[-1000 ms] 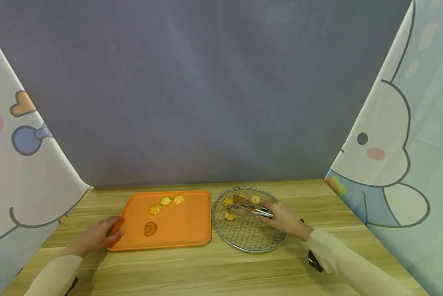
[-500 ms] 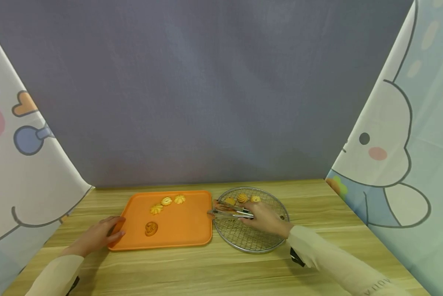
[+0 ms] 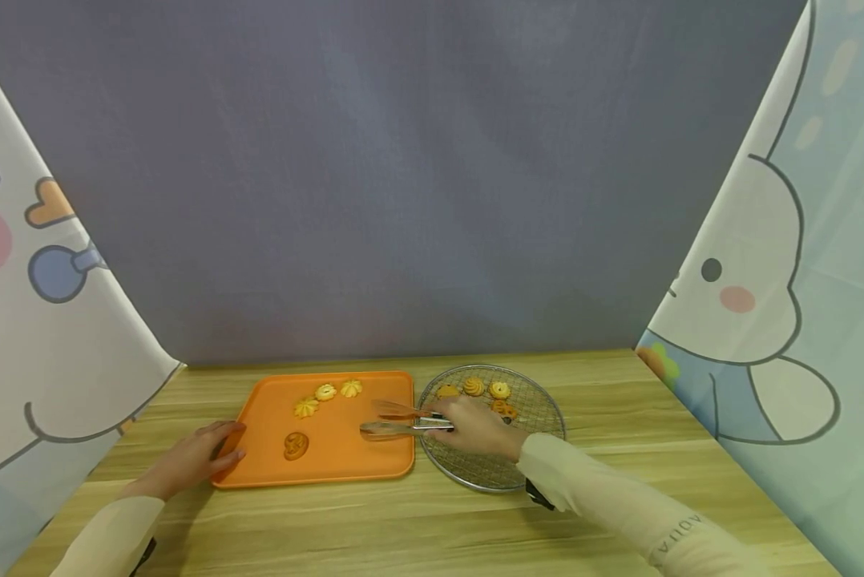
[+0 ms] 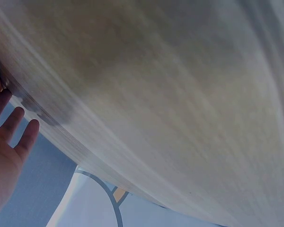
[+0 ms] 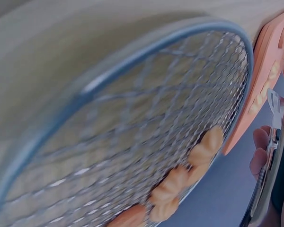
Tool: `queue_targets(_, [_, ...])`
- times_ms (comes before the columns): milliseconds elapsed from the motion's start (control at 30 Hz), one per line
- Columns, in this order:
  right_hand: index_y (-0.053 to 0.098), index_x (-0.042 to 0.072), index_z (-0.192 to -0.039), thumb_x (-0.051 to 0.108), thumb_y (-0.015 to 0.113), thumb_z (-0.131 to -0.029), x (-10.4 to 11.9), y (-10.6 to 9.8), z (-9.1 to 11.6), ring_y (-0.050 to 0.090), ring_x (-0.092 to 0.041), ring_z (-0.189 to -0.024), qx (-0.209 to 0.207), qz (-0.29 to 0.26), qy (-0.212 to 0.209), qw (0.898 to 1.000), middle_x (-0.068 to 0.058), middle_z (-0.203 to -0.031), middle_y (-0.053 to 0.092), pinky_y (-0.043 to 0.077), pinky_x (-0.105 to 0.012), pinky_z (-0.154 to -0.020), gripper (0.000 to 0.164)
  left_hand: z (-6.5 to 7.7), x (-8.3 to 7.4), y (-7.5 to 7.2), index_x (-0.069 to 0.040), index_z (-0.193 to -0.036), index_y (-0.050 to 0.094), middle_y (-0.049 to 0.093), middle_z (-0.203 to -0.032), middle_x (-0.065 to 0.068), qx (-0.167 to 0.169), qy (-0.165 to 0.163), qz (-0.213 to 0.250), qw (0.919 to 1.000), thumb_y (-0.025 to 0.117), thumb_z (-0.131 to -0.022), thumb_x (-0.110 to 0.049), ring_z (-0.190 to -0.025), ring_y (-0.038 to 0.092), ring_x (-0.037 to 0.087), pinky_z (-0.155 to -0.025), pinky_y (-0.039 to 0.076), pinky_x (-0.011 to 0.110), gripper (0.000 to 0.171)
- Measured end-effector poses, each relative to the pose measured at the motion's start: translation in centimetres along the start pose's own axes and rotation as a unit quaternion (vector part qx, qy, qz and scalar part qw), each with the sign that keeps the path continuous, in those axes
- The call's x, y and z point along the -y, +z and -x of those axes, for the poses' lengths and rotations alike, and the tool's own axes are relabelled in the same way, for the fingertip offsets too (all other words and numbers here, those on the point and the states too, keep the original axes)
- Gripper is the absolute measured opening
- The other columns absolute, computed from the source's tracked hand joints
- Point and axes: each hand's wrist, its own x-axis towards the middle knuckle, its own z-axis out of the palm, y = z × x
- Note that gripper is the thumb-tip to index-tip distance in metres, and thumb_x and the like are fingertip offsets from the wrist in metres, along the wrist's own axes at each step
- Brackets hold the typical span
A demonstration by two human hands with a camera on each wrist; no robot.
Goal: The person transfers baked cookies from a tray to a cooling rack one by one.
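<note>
While the tongs (image 3: 387,430) stood over the wire rack (image 3: 491,473) a second ago, to the right of your orange tray (image 3: 353,449), they now extend over that tray's right part. Tongs: metal shafts, brownish ends, arms spread apart; whether they carry anything, you cannot tell. Hands: your right hand (image 3: 477,427), curled round the tongs, right of the tray; your left hand (image 3: 190,458), fingers loosely extended, at the tray's left rim.

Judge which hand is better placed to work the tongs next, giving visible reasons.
Probably the right hand: it holds the tongs, whose tips are over the orange tray. The left hand holds no tool and rests at the tray's left edge.
</note>
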Motion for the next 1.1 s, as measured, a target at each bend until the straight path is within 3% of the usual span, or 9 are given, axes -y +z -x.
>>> queue_targets(133, [0.063, 0.009, -0.113, 0.036, 0.060, -0.087, 1.0, 0.6, -1.2, 0.064, -0.008, -0.078, 0.011, 0.013, -0.008, 1.000, -0.003, -0.102, 0.067, 0.051, -0.016, -0.062, 0.037, 0.0, 0.0, 0.0, -0.001, -0.116, 0.059, 0.057, -0.117, 0.024, 0.002, -0.001, 0.002, 1.0000, 0.069, -0.081, -0.029, -0.102, 0.054, 0.047, -0.082, 0.045, 0.059, 0.046])
queue_targets(500, [0.060, 0.010, -0.118, 0.037, 0.057, -0.089, 3.6, 1.8, -4.3, 0.065, -0.009, -0.089, 0.029, 0.024, -0.028, 0.999, -0.003, -0.110, 0.066, 0.052, -0.017, -0.072, 0.040, -0.1, 0.1, 0.1, 0.001, -0.114, 0.059, 0.058, -0.115, 0.024, -0.009, 0.013, 0.010, 0.9998, 0.069, -0.080, -0.026, -0.101, 0.055, 0.046, -0.083, 0.045, 0.058, 0.045])
queue_targets(1100, [0.060, 0.012, -0.118, 0.040, 0.056, -0.089, 6.1, 3.6, -7.8, 0.063, -0.006, -0.091, 0.052, 0.024, -0.021, 0.998, 0.001, -0.112, 0.064, 0.051, -0.014, -0.071, 0.041, -0.2, 0.4, 0.2, 0.002, -0.112, 0.060, 0.059, -0.112, 0.024, -0.031, 0.033, 0.008, 0.9989, 0.071, -0.078, -0.023, -0.100, 0.056, 0.045, -0.083, 0.045, 0.057, 0.043])
